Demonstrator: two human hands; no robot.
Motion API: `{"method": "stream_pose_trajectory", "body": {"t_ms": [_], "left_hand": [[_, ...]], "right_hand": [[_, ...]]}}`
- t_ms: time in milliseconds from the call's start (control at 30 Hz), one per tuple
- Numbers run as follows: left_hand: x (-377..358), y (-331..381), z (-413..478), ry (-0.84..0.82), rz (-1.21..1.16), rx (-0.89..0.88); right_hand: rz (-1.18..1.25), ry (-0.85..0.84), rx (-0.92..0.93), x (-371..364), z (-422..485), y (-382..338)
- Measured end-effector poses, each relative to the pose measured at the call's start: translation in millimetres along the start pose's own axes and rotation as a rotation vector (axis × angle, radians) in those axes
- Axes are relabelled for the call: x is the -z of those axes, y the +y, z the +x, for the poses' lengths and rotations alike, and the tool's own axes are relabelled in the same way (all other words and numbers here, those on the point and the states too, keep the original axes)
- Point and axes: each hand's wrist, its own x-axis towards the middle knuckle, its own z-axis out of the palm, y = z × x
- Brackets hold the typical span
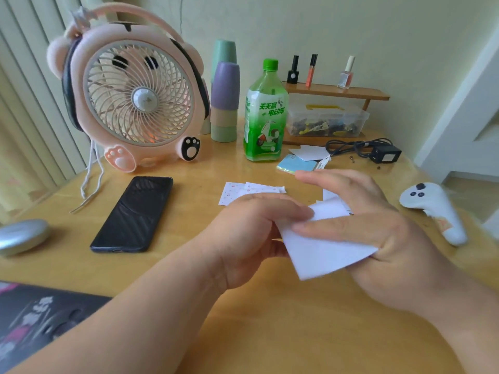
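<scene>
We see a pale wooden bench (189,265) carrying a pink fan (135,98), a flat black phone (133,214), stacked cups (224,103), a green bottle (264,114), a blue pad (293,163), patterned paper slips (243,191), a black adapter (384,154), a white controller (432,209) and, at its left edge, a silver tin (21,236).

The scene was recorded from a single wide-angle camera worn on the head, aimed forward and down across the wooden table (270,333). The left hand (251,233) and right hand (383,238), with the white paper (324,252) held between them, were caught close up at lower centre, while the pink fan (135,98) and the wall (351,28) were set farther back. Lines near the frame's edges were bent, probably by the lens.
</scene>
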Motion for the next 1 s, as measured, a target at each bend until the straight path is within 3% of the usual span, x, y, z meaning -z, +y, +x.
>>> {"method": "stream_pose_trajectory", "body": {"t_ms": [167,233,333,433,600,800,1000], "left_hand": [[-0.3,2.2,1.8,0.141,-0.062,-0.082],[-0.8,1.2,2.3,0.166,-0.018,-0.142],[-2.9,-2.8,1.0,0.172,0.183,-0.251],[-6.4,-6.6,-0.3,0.122,0.270,-0.288],[-5.6,-8.3,-0.3,0.073,0.252,-0.287],[-5.2,-9.2,-0.8,0.005,0.227,-0.458],[-2.6,-8.2,-1.2,0.043,0.306,-0.437]], "right_hand": [[-0.021,0.114,-0.014,10.9,-3.2,9.6],[0.042,0.203,-0.112,11.7,-3.7,10.3],[0.319,0.326,-0.343,15.9,-3.3,6.0],[0.492,0.257,-0.452,19.4,-3.0,6.5],[0.421,0.166,-0.469,12.0,-4.4,9.5],[0.889,0.128,-0.802,9.6,0.8,5.8],[0.659,-0.003,-0.763,11.2,2.4,2.2]]}}
